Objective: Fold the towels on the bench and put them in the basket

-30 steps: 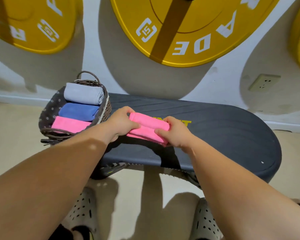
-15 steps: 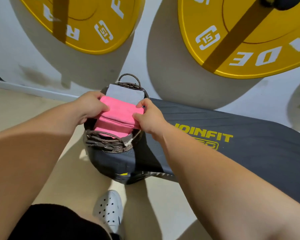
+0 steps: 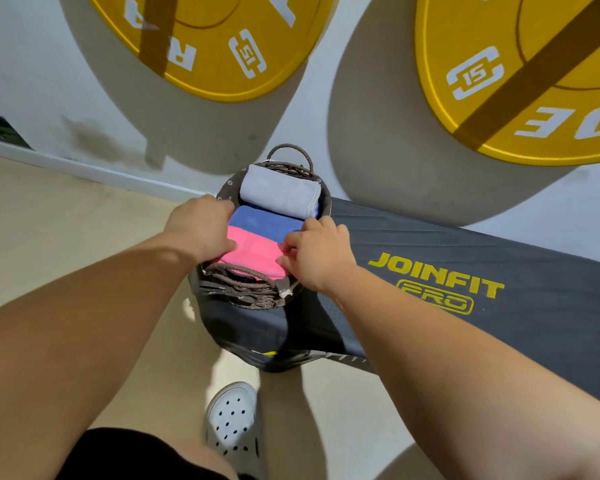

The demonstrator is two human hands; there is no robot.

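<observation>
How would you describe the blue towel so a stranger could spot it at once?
On the dark bench with yellow lettering sits a woven basket. Three folded towels lie inside: the blue towel is the middle one, between the grey towel and the pink towel.

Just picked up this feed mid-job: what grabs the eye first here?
Two big yellow weight plates fill the top of the picture. Below them, the left hand and right hand grip the ends of a pink towel in the basket at the end of the bench, with a blue towel and a grey towel behind it.
</observation>
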